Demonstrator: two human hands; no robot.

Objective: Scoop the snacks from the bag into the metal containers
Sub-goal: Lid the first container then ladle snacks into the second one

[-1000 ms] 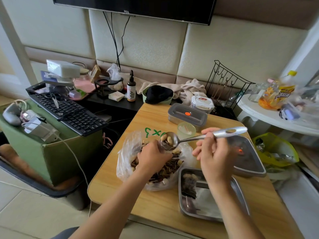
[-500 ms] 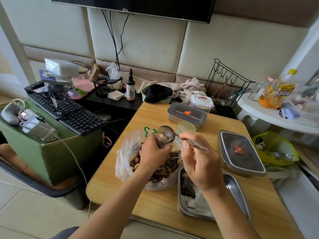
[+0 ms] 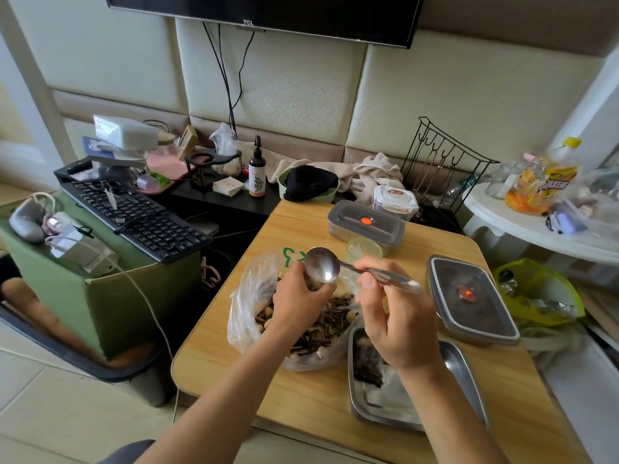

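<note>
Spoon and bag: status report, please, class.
Left hand grips bag. Right hand holds spoon, empty, over bag. Open container holds some snacks. Nothing blocking.

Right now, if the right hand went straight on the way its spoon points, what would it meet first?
Most likely the left hand, gripping the rim of the bag just beside the empty bowl of the spoon. The right hand may pass above it; depth is unclear.

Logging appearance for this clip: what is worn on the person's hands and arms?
Nothing visible: left hand and right hand are bare, with no gloves, rings or watch seen; left forearm and right forearm are uncovered, no sleeves in view.
</note>
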